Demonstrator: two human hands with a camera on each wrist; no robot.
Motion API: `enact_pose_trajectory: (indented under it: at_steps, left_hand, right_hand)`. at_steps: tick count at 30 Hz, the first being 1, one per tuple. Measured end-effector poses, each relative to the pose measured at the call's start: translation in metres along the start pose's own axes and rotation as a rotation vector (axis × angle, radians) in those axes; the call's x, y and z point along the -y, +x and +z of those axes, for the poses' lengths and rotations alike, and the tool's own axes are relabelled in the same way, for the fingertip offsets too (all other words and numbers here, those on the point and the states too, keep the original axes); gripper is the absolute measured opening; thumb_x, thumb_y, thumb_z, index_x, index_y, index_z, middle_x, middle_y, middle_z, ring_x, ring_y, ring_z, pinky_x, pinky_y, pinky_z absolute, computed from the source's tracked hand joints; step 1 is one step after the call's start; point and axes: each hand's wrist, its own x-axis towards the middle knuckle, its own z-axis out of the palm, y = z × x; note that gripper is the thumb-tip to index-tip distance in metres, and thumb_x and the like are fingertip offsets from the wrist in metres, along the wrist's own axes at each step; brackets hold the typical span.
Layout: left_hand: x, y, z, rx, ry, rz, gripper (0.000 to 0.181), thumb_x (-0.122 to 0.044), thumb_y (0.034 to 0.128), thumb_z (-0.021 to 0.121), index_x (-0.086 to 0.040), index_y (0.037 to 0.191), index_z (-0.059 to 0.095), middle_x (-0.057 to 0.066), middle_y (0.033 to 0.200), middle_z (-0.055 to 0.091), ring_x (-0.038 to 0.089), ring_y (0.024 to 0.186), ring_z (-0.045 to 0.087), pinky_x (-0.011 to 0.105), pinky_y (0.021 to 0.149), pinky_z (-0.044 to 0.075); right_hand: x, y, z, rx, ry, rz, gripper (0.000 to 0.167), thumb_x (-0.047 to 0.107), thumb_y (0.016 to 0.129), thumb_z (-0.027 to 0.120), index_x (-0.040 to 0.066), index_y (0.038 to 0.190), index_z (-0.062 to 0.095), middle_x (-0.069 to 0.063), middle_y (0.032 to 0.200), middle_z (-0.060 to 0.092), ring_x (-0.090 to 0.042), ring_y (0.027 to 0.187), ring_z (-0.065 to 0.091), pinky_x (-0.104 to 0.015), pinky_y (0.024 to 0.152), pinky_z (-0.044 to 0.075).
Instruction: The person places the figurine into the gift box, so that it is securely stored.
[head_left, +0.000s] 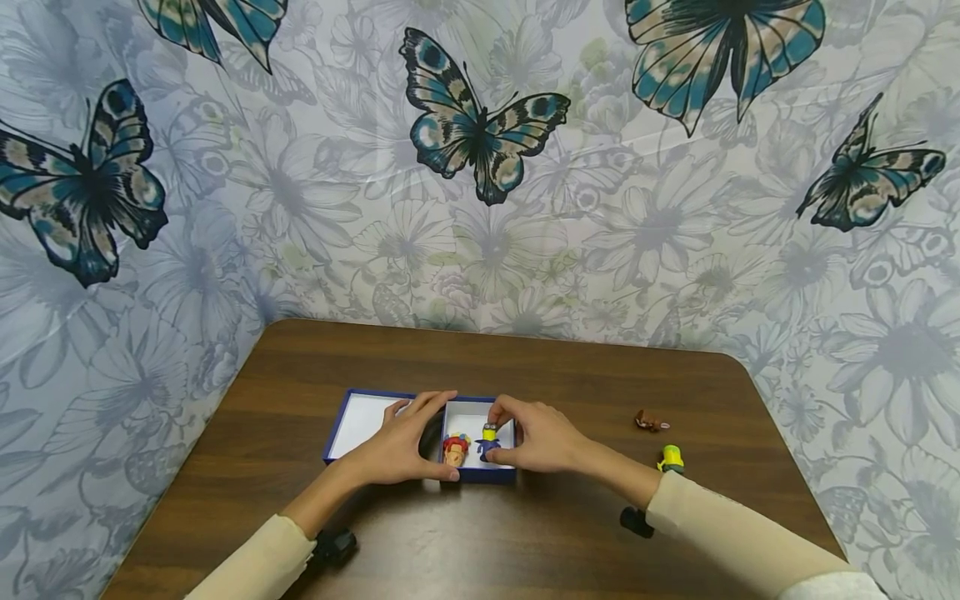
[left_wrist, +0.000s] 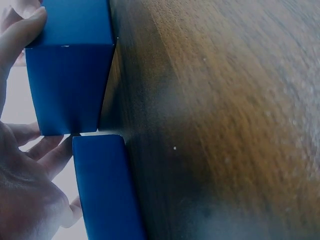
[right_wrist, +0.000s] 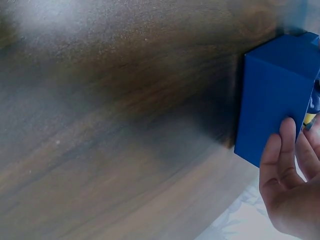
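Observation:
A blue-edged box with a white inside (head_left: 486, 476) stands open on the table. My left hand (head_left: 401, 442) spans its left side, thumb at the front edge and fingers at the back; the left wrist view shows the thumb on the blue wall (left_wrist: 70, 85). Inside the box, a red-topped figure (head_left: 455, 450) lies at the left. My right hand (head_left: 543, 437) pinches a small yellow-and-blue figure (head_left: 488, 443) in the right part of the box. In the right wrist view, other fingers of the right hand (right_wrist: 292, 185) touch the box's outer wall (right_wrist: 272, 105).
A second shallow blue-edged tray, white inside (head_left: 367, 421), lies left of the box, partly behind the left hand. To the right are a brown figure (head_left: 651, 422) and a yellow-and-green figure (head_left: 672, 458) beside the right forearm. A patterned cloth (head_left: 525, 267) hangs behind the table (head_left: 585, 367).

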Motion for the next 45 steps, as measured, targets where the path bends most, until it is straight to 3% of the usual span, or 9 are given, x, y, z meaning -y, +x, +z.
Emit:
enact_pose_trajectory:
  at_steps: [5,12,14,19,24,37,45]
  left_hand:
    - [0.001,0.000,0.001,-0.002,0.004,0.001,0.121,-0.067,0.0766,0.090,-0.024,0.172,0.028,0.008,0.169,0.041,0.035,0.153,0.050,0.077,0.124,0.013]
    - [-0.002,-0.001,0.000,0.000,0.000,-0.003,0.121,-0.068,0.0764,0.089,-0.024,0.172,0.029,0.008,0.169,0.040,0.035,0.153,0.049,0.076,0.125,0.013]
    - [-0.003,-0.001,0.000,0.001,0.004,-0.004,0.121,-0.070,0.0762,0.088,-0.025,0.172,0.028,0.008,0.169,0.040,0.035,0.153,0.049,0.076,0.125,0.013]
    - [-0.002,-0.001,0.001,0.001,0.009,-0.005,0.121,-0.073,0.0758,0.086,-0.029,0.172,0.027,0.007,0.170,0.040,0.034,0.153,0.049,0.077,0.125,0.013]
    - [-0.001,-0.002,0.000,-0.004,0.011,-0.008,0.121,-0.075,0.0757,0.085,-0.033,0.172,0.025,0.006,0.170,0.040,0.034,0.153,0.050,0.076,0.125,0.012]
    - [-0.002,0.000,0.000,0.006,0.002,-0.003,0.123,-0.073,0.0757,0.087,-0.025,0.172,0.027,0.008,0.170,0.039,0.035,0.153,0.050,0.076,0.125,0.012]
    - [-0.002,0.000,0.000,0.004,0.001,-0.005,0.122,-0.073,0.0754,0.087,-0.032,0.172,0.026,0.007,0.171,0.039,0.035,0.153,0.050,0.075,0.126,0.011]
  right_hand:
    - [0.000,0.002,0.003,-0.018,0.022,0.025,0.044,0.050,0.086,0.085,0.030,0.119,0.064,0.008,0.120,0.079,-0.005,0.072,0.059,-0.025,0.069,0.045]
    - [0.004,0.005,0.009,-0.050,0.083,0.057,0.043,0.051,0.084,0.087,0.027,0.113,0.065,0.006,0.112,0.081,-0.021,0.106,0.074,-0.038,0.087,0.050]
    - [0.005,0.007,0.010,-0.052,0.076,0.071,0.044,0.053,0.083,0.088,0.028,0.111,0.065,0.007,0.111,0.082,-0.020,0.109,0.074,-0.039,0.088,0.051]
    - [0.007,0.010,0.012,-0.034,0.042,0.095,0.045,0.056,0.080,0.089,0.030,0.107,0.066,0.008,0.110,0.083,-0.014,0.104,0.073,-0.035,0.084,0.051]
    - [0.010,0.013,0.013,-0.011,0.008,0.117,0.045,0.057,0.079,0.091,0.028,0.104,0.068,0.007,0.107,0.084,-0.016,0.102,0.076,-0.033,0.079,0.053]
    - [0.011,0.014,0.010,0.047,-0.010,0.151,0.042,0.049,0.076,0.093,0.024,0.101,0.071,0.004,0.106,0.085,-0.018,0.097,0.077,-0.032,0.071,0.052]
    - [0.008,0.016,0.016,0.063,0.002,0.127,0.033,0.034,0.079,0.095,0.021,0.099,0.072,0.005,0.099,0.084,-0.018,0.092,0.075,-0.034,0.069,0.051]
